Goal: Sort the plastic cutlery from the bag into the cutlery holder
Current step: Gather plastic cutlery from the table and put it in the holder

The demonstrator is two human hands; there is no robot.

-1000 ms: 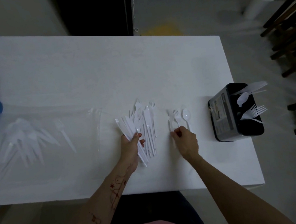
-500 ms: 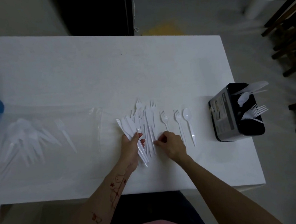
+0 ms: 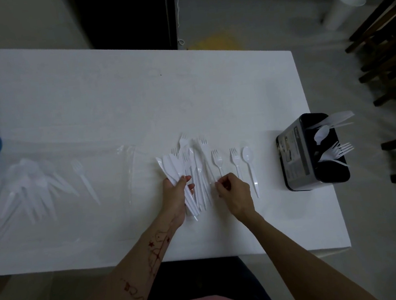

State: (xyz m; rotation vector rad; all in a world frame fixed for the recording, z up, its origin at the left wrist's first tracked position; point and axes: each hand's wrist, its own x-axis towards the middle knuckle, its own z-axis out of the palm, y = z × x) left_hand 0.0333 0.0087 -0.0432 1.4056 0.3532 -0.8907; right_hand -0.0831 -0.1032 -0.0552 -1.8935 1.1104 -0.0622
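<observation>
**Cutlery laid out by kind beside the holder**

Table [image 3: 139, 102]: white, long; used as the sorting surface, so pieces are spread flat where their shapes can be read.

Bag [image 3: 51, 193]: clear plastic, flat on the left part of the table, mouth toward the middle. A fan of white pieces and a single fork [image 3: 83, 180] are seen through the film; these are judged not yet taken out.

Holder [image 3: 310, 151]: black, with a label on its near-left wall, set close to the right table edge, within reach of the right hand. Spoons and forks are already stood in separate compartments, heads up; the compartment nearest the camera looks empty, presumably kept for knives.

Loose pile [image 3: 198, 164]: forks and other pieces overlapped, just right of the bag mouth, handles pointed toward the person for easy pick-up.

Knives [image 3: 169, 167]: a bundle is gripped in the left hand [image 3: 176, 195], fingers curled round the handles, blades fanned away. One kind is apparently being gathered so it can be moved in a single trip.

Right hand [image 3: 235, 192]: fingers curled, fingertips at the handle of a fork [image 3: 217, 160]; whether it is pinched or merely touched cannot be told.

Set apart to the right: a second fork [image 3: 234, 158] and a spoon [image 3: 249, 162], parallel, not touching, between pile and holder.
</observation>
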